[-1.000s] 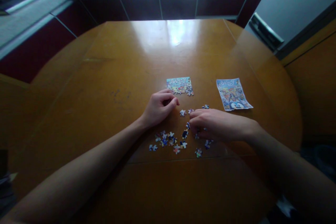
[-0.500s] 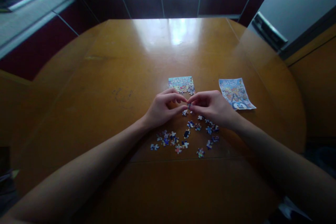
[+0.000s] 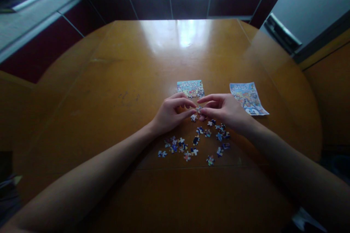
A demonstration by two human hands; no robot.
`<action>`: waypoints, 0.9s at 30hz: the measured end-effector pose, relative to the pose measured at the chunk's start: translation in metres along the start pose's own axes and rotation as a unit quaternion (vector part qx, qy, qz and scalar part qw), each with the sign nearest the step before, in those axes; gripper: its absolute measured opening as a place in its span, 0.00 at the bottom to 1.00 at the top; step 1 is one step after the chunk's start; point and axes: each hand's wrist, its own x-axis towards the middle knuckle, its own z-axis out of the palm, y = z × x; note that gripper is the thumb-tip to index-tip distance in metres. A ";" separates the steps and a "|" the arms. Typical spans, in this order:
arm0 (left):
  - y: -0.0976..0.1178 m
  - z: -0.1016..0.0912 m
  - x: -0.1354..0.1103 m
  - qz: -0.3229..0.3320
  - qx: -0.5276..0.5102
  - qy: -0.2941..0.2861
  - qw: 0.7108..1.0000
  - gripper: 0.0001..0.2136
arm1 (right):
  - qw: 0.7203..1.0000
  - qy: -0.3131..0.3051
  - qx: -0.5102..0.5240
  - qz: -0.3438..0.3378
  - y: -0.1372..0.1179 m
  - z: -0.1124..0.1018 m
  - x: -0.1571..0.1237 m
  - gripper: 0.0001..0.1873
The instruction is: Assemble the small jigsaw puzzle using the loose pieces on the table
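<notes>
Nearest the person, beyond a seam that crosses the bench (image 3: 131,62), lie the loose pieces (image 3: 173,145), spread well inside its left and right edges. A multicoloured piece (image 3: 210,160) sits closest to that seam, apart from the others; a dark piece (image 3: 196,140) lies farther in, between the left-hand scatter and the right-hand cluster (image 3: 220,133). Some overlap or touch, so picking one up cleanly probably means sliding it free first.

Farther on, the left grip (image 3: 173,111) and right grip (image 3: 221,109) face each other, with a small puzzle piece (image 3: 199,109) at their fingertips. The left thumb and forefinger are narrowly spaced; the right forefinger stands off from its thumb. Which of them bears the piece, I cannot tell. A pale piece (image 3: 194,118) lies just below the left thumb.

The step in hand looks like turning that one piece to its proper heading. It would go best low over the bench, pinched by its edges so the print shows, then pressed flat rather than pushed sideways.

Just past the fingers lies the joined section (image 3: 190,89), its straight side towards the far edge and its ragged side towards the hands; a fingertip steadying it should stop it skidding. Towards the right edge, the printed sheet (image 3: 247,96) lies face up, handy for checking colours.
</notes>
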 end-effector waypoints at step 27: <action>-0.002 0.001 0.000 0.037 0.004 0.016 0.999 0.03 | 0.997 0.001 -0.061 -0.037 0.004 -0.009 0.001 0.10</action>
